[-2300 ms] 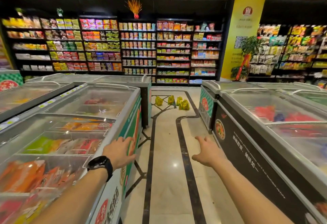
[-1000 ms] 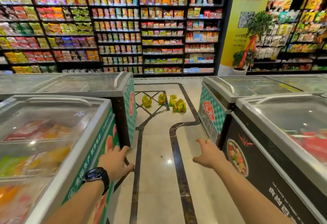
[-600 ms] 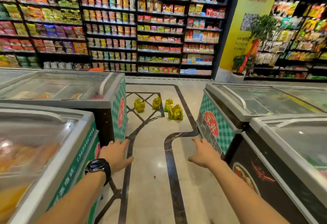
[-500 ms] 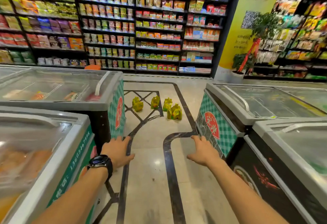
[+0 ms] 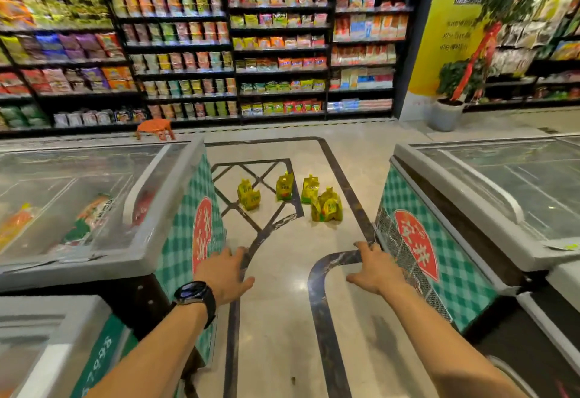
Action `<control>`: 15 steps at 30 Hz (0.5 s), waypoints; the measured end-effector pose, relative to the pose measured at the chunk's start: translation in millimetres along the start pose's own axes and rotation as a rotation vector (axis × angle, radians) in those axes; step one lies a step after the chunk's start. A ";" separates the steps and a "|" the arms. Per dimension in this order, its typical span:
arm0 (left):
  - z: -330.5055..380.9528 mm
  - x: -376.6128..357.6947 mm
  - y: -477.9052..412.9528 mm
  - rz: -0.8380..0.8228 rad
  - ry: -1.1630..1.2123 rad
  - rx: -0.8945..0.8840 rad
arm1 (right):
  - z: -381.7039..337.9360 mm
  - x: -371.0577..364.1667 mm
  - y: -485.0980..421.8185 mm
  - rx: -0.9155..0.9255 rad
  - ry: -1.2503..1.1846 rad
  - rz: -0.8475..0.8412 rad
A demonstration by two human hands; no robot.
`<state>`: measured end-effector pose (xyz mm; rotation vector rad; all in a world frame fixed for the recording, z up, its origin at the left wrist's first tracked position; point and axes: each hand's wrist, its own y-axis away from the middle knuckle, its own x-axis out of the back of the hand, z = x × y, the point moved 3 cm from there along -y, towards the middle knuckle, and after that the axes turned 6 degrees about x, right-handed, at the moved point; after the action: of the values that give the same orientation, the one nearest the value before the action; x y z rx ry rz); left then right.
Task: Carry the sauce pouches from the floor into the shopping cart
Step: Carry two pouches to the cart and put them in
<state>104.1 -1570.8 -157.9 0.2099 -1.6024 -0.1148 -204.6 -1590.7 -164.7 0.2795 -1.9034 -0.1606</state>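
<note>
Stocked shelves [image 5: 279, 36] filled the far wall. The glass-topped left freezer [image 5: 94, 209] and right freezer [image 5: 502, 209] flanked a pale floor [image 5: 282, 319] inlaid with dark lines. The yellow sauce pouches [image 5: 326, 207] stood in a loose row on that floor between the freezers' far ends, well ahead of the hands. The left hand [image 5: 224, 273] and right hand [image 5: 375, 269] reached forward apart, fingers loosely spread, holding nothing. A black watch [image 5: 194, 292] circled the left wrist.

The floor [image 5: 282, 319] is smooth, shiny stone. The sauce pouches [image 5: 326, 207] look like glossy yellow plastic. The freezer lids [image 5: 518, 184] are clear, smooth glass. A metal mesh grille [image 5: 405, 259] covers the right freezer's [image 5: 461, 278] near corner. The watch [image 5: 194, 292] is black and shiny.
</note>
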 end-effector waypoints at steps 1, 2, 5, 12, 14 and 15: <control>3.0 4.5 -25.1 -0.003 0.003 0.011 | 3.3 3.2 -26.5 -0.001 -0.013 -0.014; 5.0 5.8 -50.0 -0.015 0.014 0.025 | 6.7 5.6 -52.1 -0.004 -0.026 -0.034; 9.4 8.3 -116.5 -0.057 0.043 0.030 | 14.3 14.2 -122.7 -0.012 -0.023 -0.074; 6.5 11.0 -298.0 -0.115 0.073 0.001 | 22.0 34.0 -304.2 -0.035 -0.015 -0.099; 6.7 9.8 -360.7 -0.118 0.050 0.000 | 24.9 39.7 -354.8 -0.062 0.000 -0.096; 8.7 12.0 -392.3 -0.122 0.039 -0.008 | 26.1 44.7 -379.7 -0.073 0.005 -0.090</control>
<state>120.1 -1957.1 -226.1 0.3023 -1.5502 -0.2103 -199.8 -1968.8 -226.6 0.3156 -1.8767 -0.2888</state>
